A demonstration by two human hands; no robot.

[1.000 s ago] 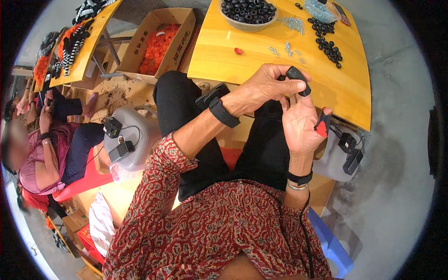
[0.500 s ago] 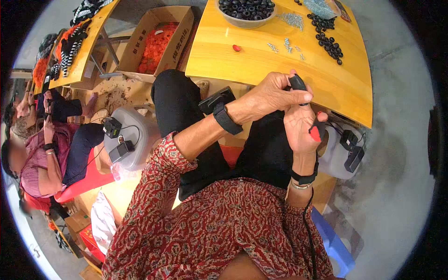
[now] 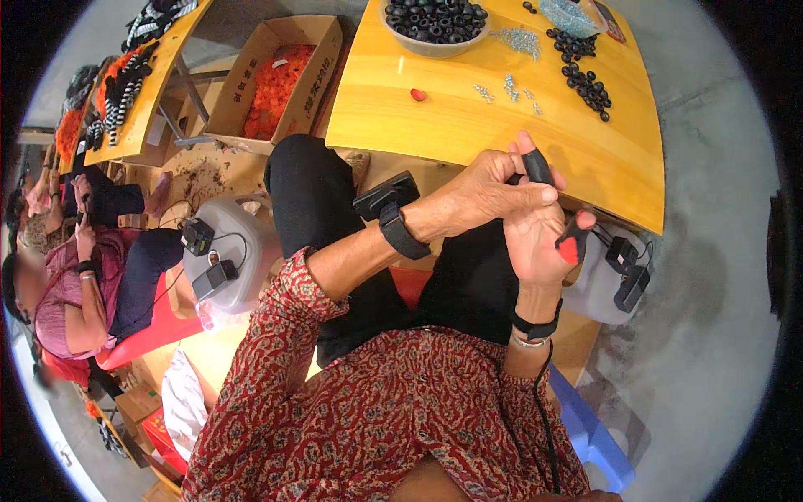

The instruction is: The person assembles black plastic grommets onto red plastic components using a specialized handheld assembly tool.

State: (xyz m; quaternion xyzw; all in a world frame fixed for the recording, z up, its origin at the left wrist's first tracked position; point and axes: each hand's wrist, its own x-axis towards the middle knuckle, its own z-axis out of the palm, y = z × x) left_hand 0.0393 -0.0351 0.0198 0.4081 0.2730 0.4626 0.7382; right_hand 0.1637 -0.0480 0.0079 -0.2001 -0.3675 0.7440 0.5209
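My left hand (image 3: 493, 186) reaches across and closes around the fingers of my right hand, its thumb pressed near the lower end of a black finger sleeve (image 3: 537, 166). The sleeve sits on a raised finger of my right hand (image 3: 534, 243), and the bare fingertip pokes out above it. My right palm faces up, fingers stretched. A black and red cover (image 3: 571, 243) wraps its thumb. Another bit of black shows between the hands, partly hidden. Both hands are over my lap, just off the near edge of the yellow table (image 3: 393, 125).
On the table are a bowl (image 3: 406, 42) of black beads, loose black beads (image 3: 590, 88), small silvery pieces (image 3: 519, 42) and a red scrap (image 3: 417, 95). A cardboard box (image 3: 226, 117) with orange material stands left. A grey plastic container (image 3: 594, 289) is at right. Another person sits at left.
The black sleeve sits lower on my right hand's finger, and the fingertip shows more above it. My left hand has shifted slightly down with it. The view has moved a little.
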